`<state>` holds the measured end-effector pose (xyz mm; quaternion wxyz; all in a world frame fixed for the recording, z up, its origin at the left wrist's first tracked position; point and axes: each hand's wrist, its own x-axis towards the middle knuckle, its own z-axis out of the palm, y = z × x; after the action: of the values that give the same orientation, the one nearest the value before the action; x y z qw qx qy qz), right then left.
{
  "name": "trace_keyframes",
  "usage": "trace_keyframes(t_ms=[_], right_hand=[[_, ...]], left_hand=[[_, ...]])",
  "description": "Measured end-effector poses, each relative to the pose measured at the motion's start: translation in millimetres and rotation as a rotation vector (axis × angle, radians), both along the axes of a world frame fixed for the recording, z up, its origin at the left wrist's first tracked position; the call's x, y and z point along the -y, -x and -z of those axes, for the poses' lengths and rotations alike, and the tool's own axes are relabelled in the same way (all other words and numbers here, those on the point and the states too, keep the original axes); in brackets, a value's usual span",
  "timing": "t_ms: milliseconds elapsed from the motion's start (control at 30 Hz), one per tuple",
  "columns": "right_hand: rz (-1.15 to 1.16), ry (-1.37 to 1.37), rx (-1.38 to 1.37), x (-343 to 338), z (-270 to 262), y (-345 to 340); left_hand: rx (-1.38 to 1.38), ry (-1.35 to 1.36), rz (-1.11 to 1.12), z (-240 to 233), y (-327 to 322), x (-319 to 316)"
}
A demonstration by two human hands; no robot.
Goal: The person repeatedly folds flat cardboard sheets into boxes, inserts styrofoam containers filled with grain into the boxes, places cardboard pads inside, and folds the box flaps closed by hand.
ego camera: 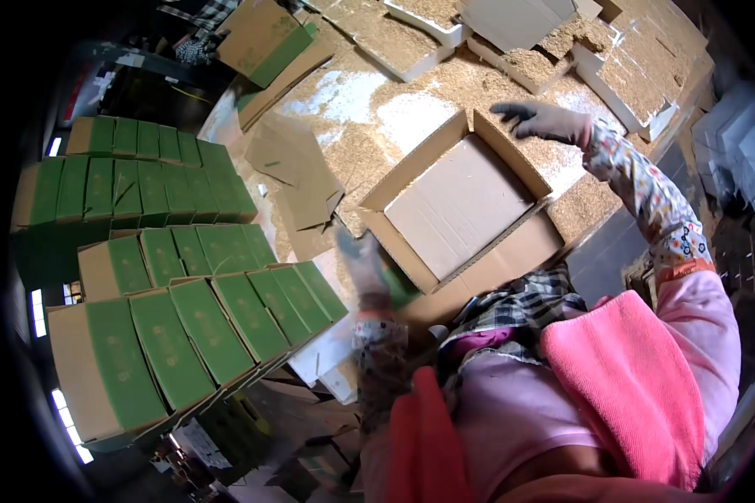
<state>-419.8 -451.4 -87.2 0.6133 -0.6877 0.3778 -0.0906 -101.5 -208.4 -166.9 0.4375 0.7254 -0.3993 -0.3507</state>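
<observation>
An open brown cardboard box (pixel 377 188) stands in front of me on the litter-strewn work surface, tilted relative to my body. A flat cardboard sheet (pixel 459 201) covers its inside; what lies beneath is hidden. Beyond the box's far right corner, my right hand (pixel 544 121), in a dark-fingered glove, hovers with fingers apart and holds nothing. My left hand (pixel 362 258), gloved and motion-blurred, is beside the box's left corner. Whether its fingers touch the cardboard cannot be made out. A brown flap (pixel 528 242) spreads out below the box on my side.
Green-and-brown cartons (pixel 170 339) stand in rows at left. Loose cardboard pieces (pixel 296 170) lie between them and the box. White trays (pixel 642 94) of shavings-like material line the far side. At upper left, another person's gloved hand (pixel 195 50) touches a carton (pixel 261 44).
</observation>
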Motion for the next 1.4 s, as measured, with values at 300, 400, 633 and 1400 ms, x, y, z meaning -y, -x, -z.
trace_keyframes(t_ms=[300,400,633,1400], right_hand=[[-0.02,-0.26,0.241,-65.7,93.9,-36.4],[0.203,-0.36,0.25,-104.7,78.6,-38.2],[-0.027,0.567,0.625,-49.2,-83.8,-85.8],[-0.282,0.656,0.581,-238.4,-18.2,-504.3]], left_hand=[[-0.116,0.081,-0.356,62.2,13.6,-12.5],[-0.465,0.04,-0.229,17.5,-17.0,-29.2],[1.474,1.366,-0.421,-325.9,-124.5,-171.2],[1.501,0.638,-0.885,-313.7,-227.8,-262.2]])
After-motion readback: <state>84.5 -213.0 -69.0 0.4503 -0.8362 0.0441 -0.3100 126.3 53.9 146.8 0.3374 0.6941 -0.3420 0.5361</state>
